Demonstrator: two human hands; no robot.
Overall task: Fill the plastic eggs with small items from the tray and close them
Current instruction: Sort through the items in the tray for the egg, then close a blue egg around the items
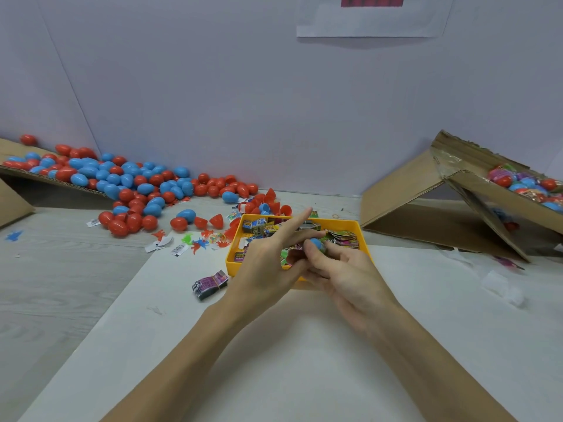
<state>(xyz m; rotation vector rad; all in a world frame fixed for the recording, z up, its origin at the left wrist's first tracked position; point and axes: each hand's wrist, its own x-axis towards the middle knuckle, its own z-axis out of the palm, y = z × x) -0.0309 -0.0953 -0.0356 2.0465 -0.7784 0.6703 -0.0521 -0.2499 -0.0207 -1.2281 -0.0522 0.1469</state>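
Above the near edge of a yellow tray (364,239), both hands meet; the right hand (344,275) curls its fingers around a blue egg half (316,244), held just over the tray's packets (342,239); the left hand (268,260) pinches a small green-and-pink item (288,255) against the egg half, its index finger extended forward over the tray; whether the item is already inside the egg half cannot be told. Left of the left hand, on the bench (76,269), lies a banded bundle of packets (210,284); farther left and beyond, a heap of red and blue plastic eggs (128,184) spills from a cardboard flap (12,153), with loose red halves (216,221) and small plastic figures (201,242) nearer the tray. Right of the right hand, well apart, a tilted cardboard box (420,202) holds closed, filled eggs (524,184).
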